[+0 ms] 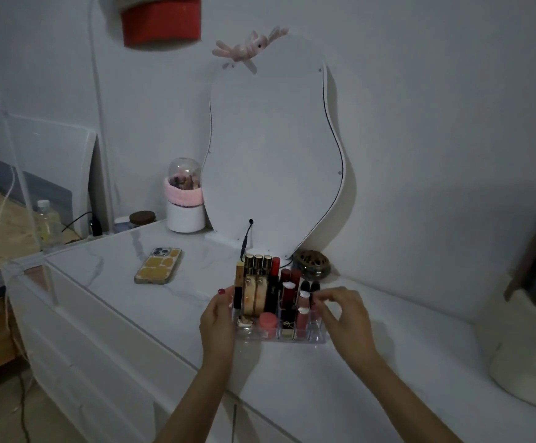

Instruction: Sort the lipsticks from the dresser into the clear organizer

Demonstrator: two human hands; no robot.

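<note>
The left hand (218,318) gripped the clear organizer (305,337) at its nine o'clock side. The right hand (343,310) pinched its fingers loosely at the three o'clock edge; whether it held anything could not be told. Lipsticks (258,266) stood upright inside, on the white dresser (196,282). A phone (158,265) lay at ten o'clock, a mirror (273,161) at twelve.

My left hand (217,321) covers the near-left wall of the clear organizer (305,339). My right-hand fingers (327,298) hide the right-side slots, so I can't tell whether they pinch anything. The lipsticks (261,282) blur together, labels unreadable. Both my forearms run off the near edge.
</note>
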